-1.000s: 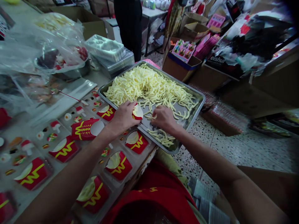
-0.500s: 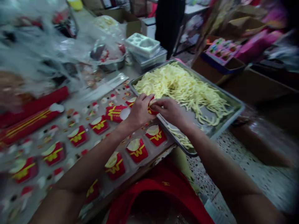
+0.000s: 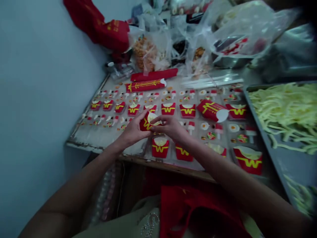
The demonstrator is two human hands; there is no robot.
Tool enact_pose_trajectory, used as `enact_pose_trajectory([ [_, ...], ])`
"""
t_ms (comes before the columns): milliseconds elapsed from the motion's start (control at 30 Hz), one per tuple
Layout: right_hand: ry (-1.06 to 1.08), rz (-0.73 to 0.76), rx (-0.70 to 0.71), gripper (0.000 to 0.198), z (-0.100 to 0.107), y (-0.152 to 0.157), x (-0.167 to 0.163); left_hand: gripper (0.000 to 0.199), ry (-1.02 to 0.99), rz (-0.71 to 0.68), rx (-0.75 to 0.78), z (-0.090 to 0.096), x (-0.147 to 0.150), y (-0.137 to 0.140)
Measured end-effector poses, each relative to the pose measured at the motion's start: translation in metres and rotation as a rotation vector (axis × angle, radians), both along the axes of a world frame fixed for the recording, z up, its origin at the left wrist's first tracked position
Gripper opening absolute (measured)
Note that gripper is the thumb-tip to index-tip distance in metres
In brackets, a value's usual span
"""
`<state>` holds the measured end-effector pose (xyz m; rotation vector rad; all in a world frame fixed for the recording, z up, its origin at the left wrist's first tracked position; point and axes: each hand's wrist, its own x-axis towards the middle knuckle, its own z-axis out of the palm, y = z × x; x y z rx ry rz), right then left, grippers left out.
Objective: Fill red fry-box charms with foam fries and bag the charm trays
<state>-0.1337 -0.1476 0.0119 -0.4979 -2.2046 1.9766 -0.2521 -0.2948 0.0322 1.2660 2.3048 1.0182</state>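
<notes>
Filling, apparently: left hand grips red carton, mid-frame; right hand at its mouth, pinch unclear; next move likely needs carton upright.

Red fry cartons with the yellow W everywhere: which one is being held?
The tilted fry carton in the left hand, with the right hand at its mouth; the other cartons lie in rows or nested stacks on the table.

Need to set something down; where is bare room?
The tray is bare between the fry pile and nearer fries. By the left hand, the table front looks open, though clear packaging seems to cover it. Crowded: the carton rows.
</notes>
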Motion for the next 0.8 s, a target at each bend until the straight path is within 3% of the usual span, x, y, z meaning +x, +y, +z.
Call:
enact_pose_trajectory([
  [33,0.000,0.016,-0.056,0.023,-0.004,-0.010,-0.008,0.091,-0.026,0.026,0.007,-0.004,-0.003,-0.015],
  [100,0.011,0.048,-0.016,0.021,-0.008,-0.025,-0.019,0.090,-0.042,0.042,0.014,-0.009,-0.006,-0.045],
  [200,-0.036,0.157,0.242,0.016,-0.009,-0.039,-0.029,0.103,0.107,0.073,-0.046,-0.015,-0.005,-0.088],
  [300,-0.113,0.309,0.514,0.018,-0.011,-0.049,-0.034,0.126,0.291,0.052,-0.222,-0.031,-0.002,-0.120],
  [400,-0.119,0.453,0.808,0.021,-0.015,-0.062,-0.036,0.123,0.361,-0.046,-0.330,-0.055,-0.005,-0.130],
  [500,-0.079,0.507,1.120,0.022,-0.020,-0.074,-0.036,0.109,0.430,-0.097,-0.270,-0.072,-0.014,-0.129],
  [567,-0.007,0.535,1.235,0.022,-0.023,-0.079,-0.034,0.100,0.481,-0.130,-0.210,-0.079,-0.020,-0.129],
  [633,0.074,0.565,1.254,0.023,-0.025,-0.077,-0.031,0.095,0.527,-0.157,-0.177,-0.083,-0.026,-0.131],
  [700,0.110,0.533,1.159,0.024,-0.024,-0.062,-0.023,0.104,0.552,-0.165,-0.162,-0.086,-0.033,-0.134],
  [800,0.079,0.271,0.896,0.025,-0.008,-0.012,0.011,0.122,0.560,-0.176,-0.071,-0.078,-0.044,-0.127],
])
